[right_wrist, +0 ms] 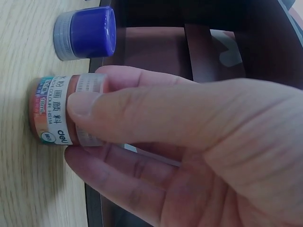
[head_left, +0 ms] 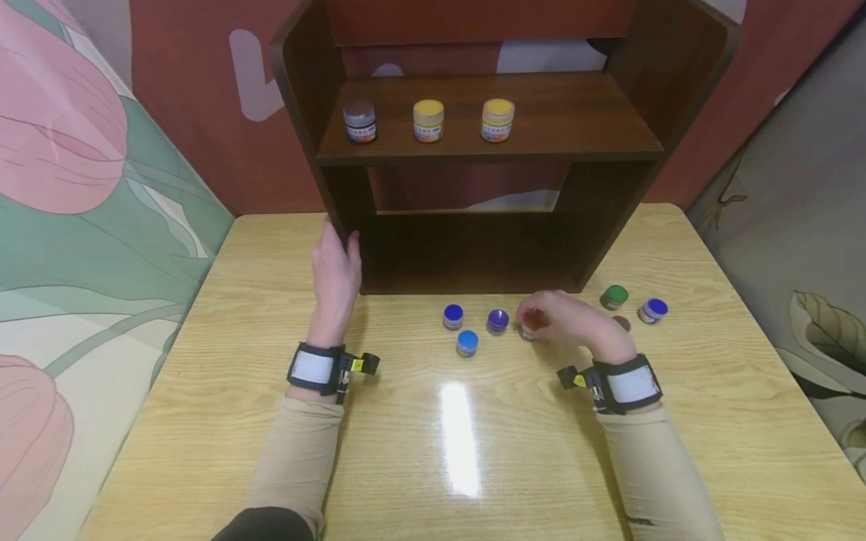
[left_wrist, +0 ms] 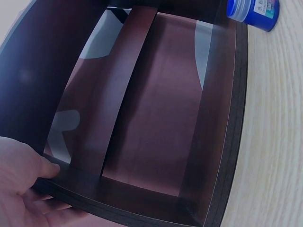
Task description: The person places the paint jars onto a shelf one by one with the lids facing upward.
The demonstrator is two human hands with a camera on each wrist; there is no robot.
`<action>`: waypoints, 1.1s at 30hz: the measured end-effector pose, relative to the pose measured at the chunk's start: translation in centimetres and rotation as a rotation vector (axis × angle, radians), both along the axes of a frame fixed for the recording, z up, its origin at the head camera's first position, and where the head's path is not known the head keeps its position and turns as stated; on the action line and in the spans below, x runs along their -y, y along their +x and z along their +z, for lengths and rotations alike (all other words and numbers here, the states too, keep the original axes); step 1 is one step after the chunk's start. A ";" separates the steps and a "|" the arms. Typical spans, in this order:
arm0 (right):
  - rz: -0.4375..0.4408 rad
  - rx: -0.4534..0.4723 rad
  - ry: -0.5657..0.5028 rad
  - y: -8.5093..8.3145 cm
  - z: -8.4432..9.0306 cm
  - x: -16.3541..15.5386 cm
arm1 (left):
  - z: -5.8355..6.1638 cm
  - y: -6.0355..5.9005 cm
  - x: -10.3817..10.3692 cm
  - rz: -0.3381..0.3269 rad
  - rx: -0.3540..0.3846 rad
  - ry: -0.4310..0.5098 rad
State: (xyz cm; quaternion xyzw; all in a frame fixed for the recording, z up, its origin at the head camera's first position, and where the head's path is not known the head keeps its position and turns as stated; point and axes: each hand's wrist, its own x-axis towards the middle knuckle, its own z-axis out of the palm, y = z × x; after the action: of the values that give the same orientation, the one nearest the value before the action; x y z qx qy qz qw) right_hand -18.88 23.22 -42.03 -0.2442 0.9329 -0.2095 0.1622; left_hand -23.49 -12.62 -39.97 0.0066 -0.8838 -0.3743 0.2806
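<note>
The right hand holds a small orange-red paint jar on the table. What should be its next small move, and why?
Probably lift the small orange-red paint jar straight up off the pale wooden table. The right hand already pinches it with thumb and fingers, yet it seems to sit on the tabletop, and the purple-lidded jar stands close beside. The left hand steadies the dark wooden shelf unit.

Red-brown paint jar [right_wrist: 54, 116] label reads "deli" and "COLOR", with Chinese characters, other jars' labels illegible

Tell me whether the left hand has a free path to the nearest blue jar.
Probably yes: the left hand rests on the shelf's side, and bare tabletop lies between it and the blue jar.
</note>
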 end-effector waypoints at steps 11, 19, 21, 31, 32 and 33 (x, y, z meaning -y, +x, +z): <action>-0.026 -0.132 -0.103 0.0 0.5 -1.2 | 0.0 -0.1 0.1 0.000 -0.012 -0.003; -0.033 -0.211 -0.111 0.1 1.0 -1.5 | 0.0 -0.2 0.1 0.002 -0.017 -0.008; -0.036 -0.222 -0.114 0.1 1.1 -1.5 | 0.0 -0.2 0.1 -0.004 -0.021 -0.010; -0.034 -0.266 -0.154 0.4 2.2 -1.1 | 0.0 -0.1 0.2 -0.010 -0.011 -0.004; -0.038 -0.266 -0.150 0.4 2.4 -1.1 | 0.0 -0.1 0.2 -0.010 -0.010 -0.003; -0.042 -0.265 -0.148 0.4 2.6 -1.0 | -0.1 -0.1 0.2 -0.011 -0.010 -0.001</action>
State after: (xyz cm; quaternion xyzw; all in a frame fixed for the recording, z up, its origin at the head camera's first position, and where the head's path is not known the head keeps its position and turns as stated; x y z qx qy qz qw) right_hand -18.51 24.24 -39.41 -0.2613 0.9330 -0.2469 0.0149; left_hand -23.60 -12.82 -40.03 -0.0002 -0.8827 -0.3752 0.2829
